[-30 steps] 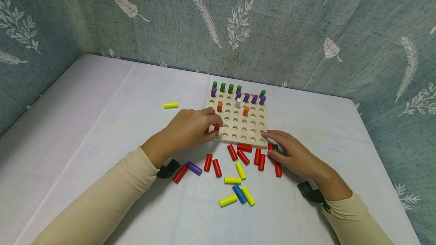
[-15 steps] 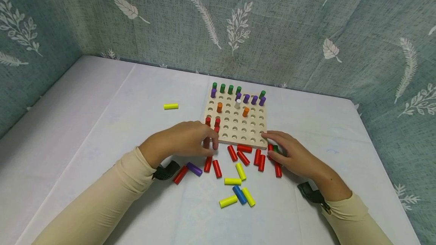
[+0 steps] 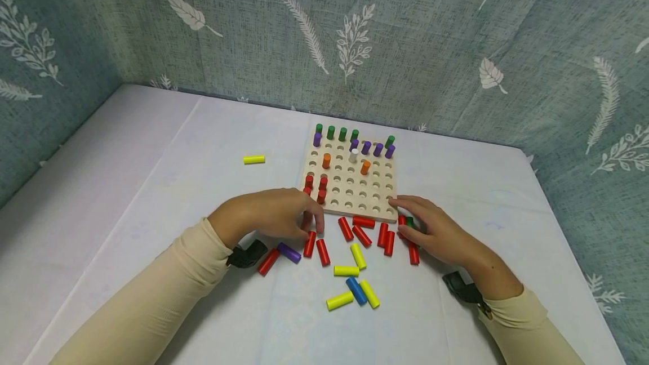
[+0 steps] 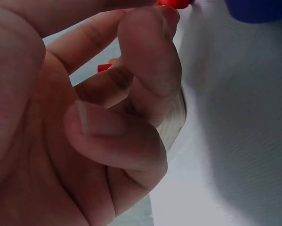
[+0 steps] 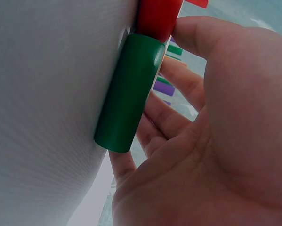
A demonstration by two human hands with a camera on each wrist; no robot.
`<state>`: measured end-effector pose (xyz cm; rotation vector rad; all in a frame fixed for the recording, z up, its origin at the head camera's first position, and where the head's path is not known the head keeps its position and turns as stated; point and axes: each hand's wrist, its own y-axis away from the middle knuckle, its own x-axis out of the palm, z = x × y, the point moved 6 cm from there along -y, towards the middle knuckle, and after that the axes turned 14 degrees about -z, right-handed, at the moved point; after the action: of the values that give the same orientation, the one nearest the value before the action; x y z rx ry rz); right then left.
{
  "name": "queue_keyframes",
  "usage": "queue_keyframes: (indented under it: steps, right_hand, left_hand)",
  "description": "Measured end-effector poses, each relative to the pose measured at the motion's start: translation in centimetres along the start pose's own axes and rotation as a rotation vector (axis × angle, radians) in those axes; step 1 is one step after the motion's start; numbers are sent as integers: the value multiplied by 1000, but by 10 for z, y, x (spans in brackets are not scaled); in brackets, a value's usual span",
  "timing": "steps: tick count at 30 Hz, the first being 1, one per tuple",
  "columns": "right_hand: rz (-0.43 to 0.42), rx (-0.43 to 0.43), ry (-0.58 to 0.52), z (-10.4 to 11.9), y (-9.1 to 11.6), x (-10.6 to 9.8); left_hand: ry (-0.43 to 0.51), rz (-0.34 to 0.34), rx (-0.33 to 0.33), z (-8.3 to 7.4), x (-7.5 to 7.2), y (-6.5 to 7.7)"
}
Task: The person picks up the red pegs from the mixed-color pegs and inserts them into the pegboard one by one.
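Note:
In the head view my left hand (image 3: 279, 213) is low at the front left corner of a wooden pegboard (image 3: 350, 191). Its thumb and index finger straddle the far end of a red peg (image 3: 310, 245) lying on the cloth; a firm grip is not visible. The left wrist view shows the other fingers bent, with a red peg (image 4: 176, 4) past the fingertips. My right hand (image 3: 436, 231) rests at the board's front right corner, fingers spread. Its thumb touches a red peg (image 5: 158, 19) beside a green peg (image 5: 130, 94).
Green pegs (image 3: 343, 134), purple pegs (image 3: 366, 148), orange pegs, a white peg (image 3: 353, 155) and several red pegs (image 3: 321, 196) stand in the board. Loose red, yellow (image 3: 346, 271), blue (image 3: 356, 290) and purple pegs lie in front. A yellow peg (image 3: 254, 159) lies far left.
My left hand has left the red pegs standing at the board's left front and come down toward the loose red peg on the cloth. My right hand has stayed in place.

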<state>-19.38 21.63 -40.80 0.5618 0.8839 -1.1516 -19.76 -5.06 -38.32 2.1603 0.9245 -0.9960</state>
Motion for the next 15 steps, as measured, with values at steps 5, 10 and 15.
queue_keyframes:
  steps: [5, 10, 15]
  right_hand:
    - [-2, 8, -2, 1, 0, 0]
    - [0, 4, 4, 1, 0, -1]
    - [0, 5, 4, 1, 0, 0]
  left_hand:
    - [25, 3, 11, 2, 2, -2]
    - [40, 15, 18, 2, 4, -3]
    - [45, 19, 3, 3, 6, -3]
